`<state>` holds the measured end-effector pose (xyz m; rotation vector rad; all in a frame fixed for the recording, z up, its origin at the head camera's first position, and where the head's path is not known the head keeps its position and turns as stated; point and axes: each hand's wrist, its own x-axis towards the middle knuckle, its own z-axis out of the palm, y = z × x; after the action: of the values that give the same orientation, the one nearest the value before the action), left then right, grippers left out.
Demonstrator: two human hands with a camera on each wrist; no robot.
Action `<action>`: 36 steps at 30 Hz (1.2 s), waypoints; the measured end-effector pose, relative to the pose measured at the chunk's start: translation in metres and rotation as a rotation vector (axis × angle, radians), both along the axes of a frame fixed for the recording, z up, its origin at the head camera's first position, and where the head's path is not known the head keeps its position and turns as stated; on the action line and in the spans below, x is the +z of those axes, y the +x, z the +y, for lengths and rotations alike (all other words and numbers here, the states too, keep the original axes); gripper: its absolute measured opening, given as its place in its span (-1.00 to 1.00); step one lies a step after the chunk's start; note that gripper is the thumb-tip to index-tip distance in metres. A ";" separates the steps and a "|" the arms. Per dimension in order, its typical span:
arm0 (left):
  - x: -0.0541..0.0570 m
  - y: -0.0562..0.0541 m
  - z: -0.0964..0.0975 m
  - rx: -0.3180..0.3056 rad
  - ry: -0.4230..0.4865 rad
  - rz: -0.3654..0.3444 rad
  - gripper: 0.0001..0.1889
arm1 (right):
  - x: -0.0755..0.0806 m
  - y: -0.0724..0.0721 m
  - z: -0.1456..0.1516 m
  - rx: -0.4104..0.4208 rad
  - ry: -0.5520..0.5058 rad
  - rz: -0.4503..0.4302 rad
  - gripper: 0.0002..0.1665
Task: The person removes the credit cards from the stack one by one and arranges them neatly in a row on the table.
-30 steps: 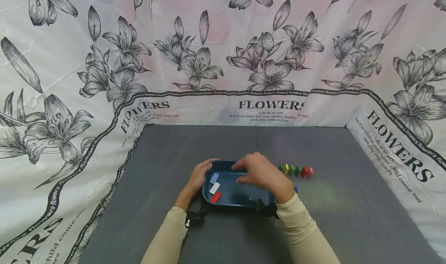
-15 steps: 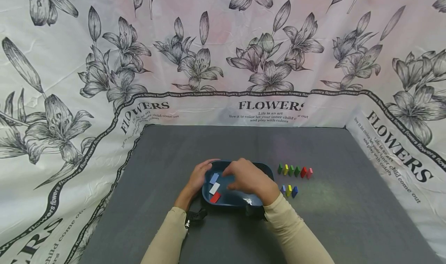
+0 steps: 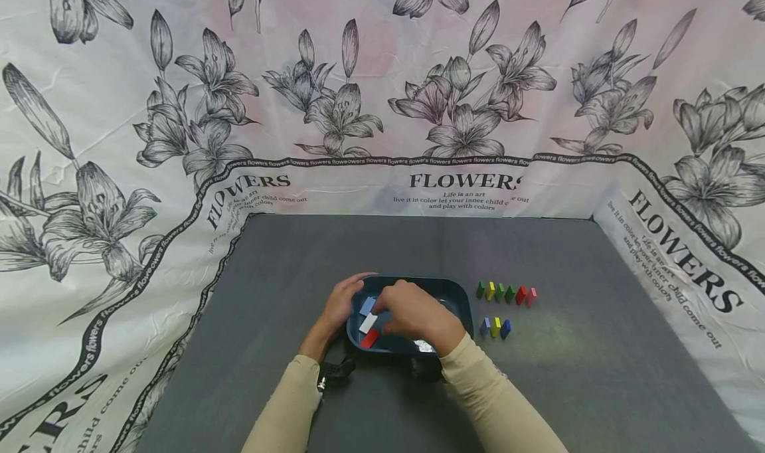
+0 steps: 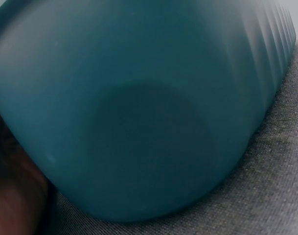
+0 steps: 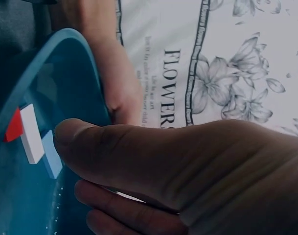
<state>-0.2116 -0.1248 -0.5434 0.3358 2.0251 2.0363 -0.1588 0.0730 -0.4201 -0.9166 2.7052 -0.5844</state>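
A dark teal tray lies on the grey table. Flat at its left end are a light blue domino, a white domino and a red domino. My left hand rests against the outside of the tray's left wall, its fingers reaching along the far corner. Over the inside of the tray, my right hand points its thumb and forefinger down toward the white and light blue dominoes. In the right wrist view, its thumb overlaps the light blue domino's edge; the forefinger is mostly hidden behind it.
Right of the tray, a back row of several upright dominoes in green, yellow, red and pink stands on the table. A front row holds light blue, yellow and blue ones. Flower-printed cloth rises behind and at both sides.
My right hand has moved left and lower across the tray, from its right part to beside the three dominoes, uncovering the front row. The left hand and tray have stayed put.
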 end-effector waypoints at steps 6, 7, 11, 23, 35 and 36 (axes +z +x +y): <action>0.001 0.001 -0.001 -0.004 0.004 -0.008 -0.49 | -0.005 0.000 -0.004 0.008 0.044 0.025 -0.66; 0.001 0.000 -0.001 -0.006 0.005 -0.010 -0.49 | -0.006 0.000 -0.005 0.010 0.052 0.031 -0.66; 0.001 0.000 -0.001 -0.001 -0.005 -0.004 -0.49 | -0.009 0.000 -0.008 0.016 0.070 0.045 -0.69; -0.003 0.000 0.000 0.011 -0.027 0.013 -0.49 | -0.020 0.001 -0.011 0.022 0.096 0.018 -0.74; -0.002 0.000 0.000 -0.006 0.021 -0.020 -0.47 | -0.023 0.000 -0.010 0.014 0.086 -0.003 -0.74; -0.002 0.000 0.000 -0.006 0.024 -0.023 -0.47 | -0.024 0.000 -0.010 0.016 0.085 -0.004 -0.75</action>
<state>-0.2113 -0.1246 -0.5454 0.3213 1.9861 2.0526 -0.1585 0.0627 -0.4439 -0.9130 2.6943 -0.4637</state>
